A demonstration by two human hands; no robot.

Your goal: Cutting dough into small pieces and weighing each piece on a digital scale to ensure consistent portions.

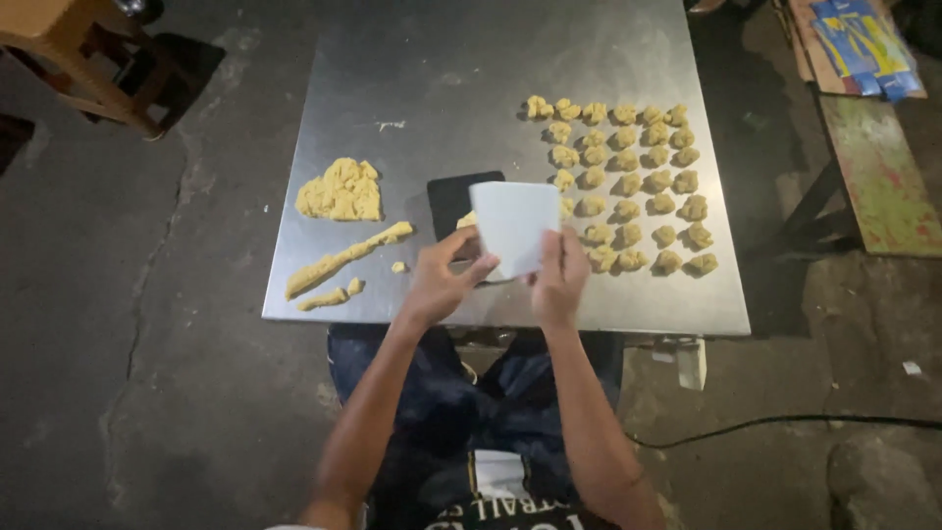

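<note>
Both hands met at the centre of the frame on a white card (514,226), held tilted above the near edge of the steel counter (412,69). The left hand (439,282) pinched its lower left edge with closed fingers; the right hand (559,280) gripped the lower right corner. The card's long axis ran up from the fingers, over a dark scale (451,201). Dough pieces (628,182) lay right, a dough lump (340,191) left.

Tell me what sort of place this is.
Probably a small, informal food-making spot rather than a fitted kitchen. A metal table stands on a cracked concrete floor, carrying rows of small dough pieces and a dough lump. Both hands, left hand and right hand, hold a white scraper.
</note>
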